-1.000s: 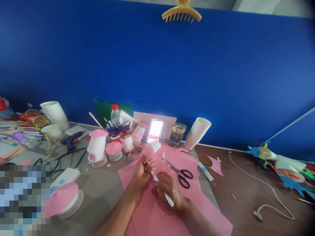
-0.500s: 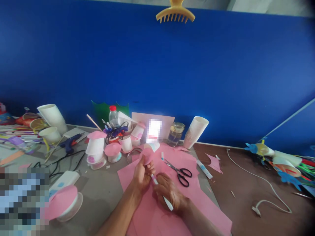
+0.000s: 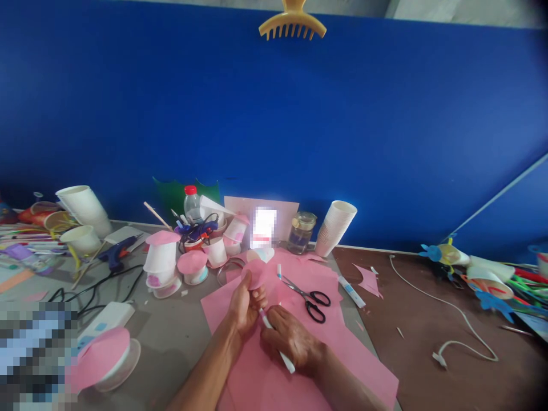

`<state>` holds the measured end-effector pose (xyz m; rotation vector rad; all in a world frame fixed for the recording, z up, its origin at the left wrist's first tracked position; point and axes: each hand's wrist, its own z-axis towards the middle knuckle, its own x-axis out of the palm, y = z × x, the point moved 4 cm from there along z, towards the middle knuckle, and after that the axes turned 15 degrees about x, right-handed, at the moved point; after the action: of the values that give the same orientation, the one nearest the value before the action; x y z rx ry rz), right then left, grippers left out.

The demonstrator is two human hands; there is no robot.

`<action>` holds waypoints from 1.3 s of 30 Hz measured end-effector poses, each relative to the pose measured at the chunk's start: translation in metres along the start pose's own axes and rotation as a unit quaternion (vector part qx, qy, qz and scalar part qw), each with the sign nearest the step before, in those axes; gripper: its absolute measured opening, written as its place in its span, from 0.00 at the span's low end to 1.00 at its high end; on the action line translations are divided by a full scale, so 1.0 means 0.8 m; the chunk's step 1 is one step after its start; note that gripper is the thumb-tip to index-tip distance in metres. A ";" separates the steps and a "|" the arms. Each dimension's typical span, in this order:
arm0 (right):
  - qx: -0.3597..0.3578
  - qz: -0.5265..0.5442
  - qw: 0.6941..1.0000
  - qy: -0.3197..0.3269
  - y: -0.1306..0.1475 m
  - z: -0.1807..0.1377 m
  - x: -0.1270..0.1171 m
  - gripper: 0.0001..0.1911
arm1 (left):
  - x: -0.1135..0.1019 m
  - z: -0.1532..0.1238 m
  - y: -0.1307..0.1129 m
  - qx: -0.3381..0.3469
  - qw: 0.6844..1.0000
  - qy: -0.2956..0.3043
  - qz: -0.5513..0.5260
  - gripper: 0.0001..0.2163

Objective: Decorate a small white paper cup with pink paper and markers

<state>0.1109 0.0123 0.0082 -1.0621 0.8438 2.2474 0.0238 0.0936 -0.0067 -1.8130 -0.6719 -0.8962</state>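
Observation:
My left hand (image 3: 248, 305) is closed on a pink paper disc (image 3: 254, 273), its thumb pressed on the face. A slim white marker-like pen (image 3: 286, 362) with a pinkish end is gripped in my right hand (image 3: 289, 337), and its pink end meets the fingers of my left hand. Just past the disc lies a white and light-blue paper piece (image 3: 261, 254), partly covered. Under both hands spread large pink paper sheets (image 3: 317, 354). Black-handled scissors (image 3: 307, 297) rest on them at the right, beside a small white and blue cap-like piece (image 3: 279, 270).
Left stand paper cups with pink tops (image 3: 161, 257), a glue gun (image 3: 115, 253) and a pink-topped cup piece (image 3: 103, 359). A glass jar (image 3: 301, 233) and stacked paper cups (image 3: 336, 228) are behind. On the right lie a white cable (image 3: 449, 308) and paper-cup crafts (image 3: 488, 279).
The whole view has shifted slightly, so the table things sit a little further left. Both hands keep the same hold on the disc and the pen, with the right hand barely turned.

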 end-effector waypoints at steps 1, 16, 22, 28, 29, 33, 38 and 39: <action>0.001 -0.004 1.000 0.002 -0.001 0.000 0.001 0.11 | 0.001 0.000 0.000 0.004 1.000 -0.008 0.010 0.23; 0.005 0.014 1.000 0.006 -0.002 0.005 -0.008 0.14 | 0.004 -0.003 -0.001 0.071 0.994 -0.057 0.053 0.21; 0.004 0.005 1.000 -0.030 -0.002 0.008 -0.012 0.15 | 0.001 0.001 0.000 0.098 0.992 -0.061 0.043 0.22; 0.000 0.020 1.000 -0.016 0.001 0.006 -0.011 0.13 | 0.003 -0.001 0.000 0.054 0.997 -0.043 0.042 0.23; -0.002 0.021 1.000 -0.016 0.002 0.007 -0.012 0.12 | 0.003 -0.002 -0.001 0.055 0.997 -0.043 0.043 0.23; -0.003 0.014 1.000 -0.028 0.000 0.009 -0.011 0.11 | 0.001 0.001 0.000 0.057 0.997 -0.040 0.024 0.23; 0.026 -0.003 0.997 -0.078 -0.011 0.012 -0.005 0.09 | -0.001 0.007 -0.001 0.033 0.999 -0.028 -0.015 0.23; 0.027 -0.008 0.996 -0.082 -0.013 0.012 -0.003 0.08 | -0.001 0.008 -0.004 0.041 0.999 -0.032 -0.013 0.22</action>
<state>0.1149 0.0259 0.0119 -0.8430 0.8178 2.2498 0.0227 0.1008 -0.0077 -1.7700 -0.7628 -0.8194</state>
